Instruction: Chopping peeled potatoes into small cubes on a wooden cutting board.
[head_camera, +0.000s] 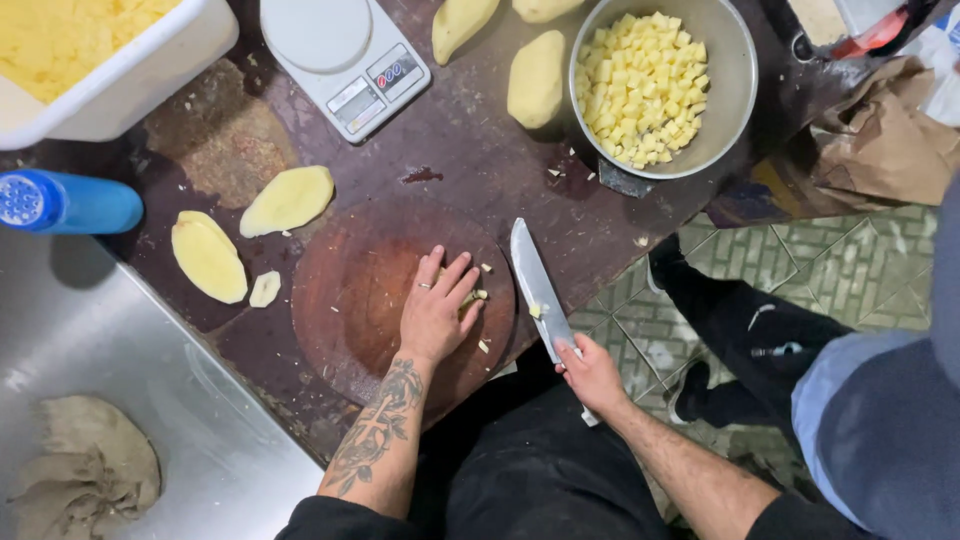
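Observation:
My left hand (436, 308) lies cupped over a small pile of cut potato pieces (474, 297) on the round wooden cutting board (350, 290). My right hand (590, 374) grips the handle of a kitchen knife (533, 283); the blade points away from me along the board's right edge, a bit of potato stuck to it. Left of the board lie three peeled potato slices (287, 199), (207, 256), (265, 288). A steel bowl (735, 95) full of diced potato (642, 85) stands at the upper right.
Whole peeled potatoes (536, 78) lie by the bowl. A white kitchen scale (345, 55), a white tub of yellow food (120, 90), a blue bottle (70, 203), a steel counter (120, 330) with a grey rag (85, 470). Another person's legs (740, 330) stand at right.

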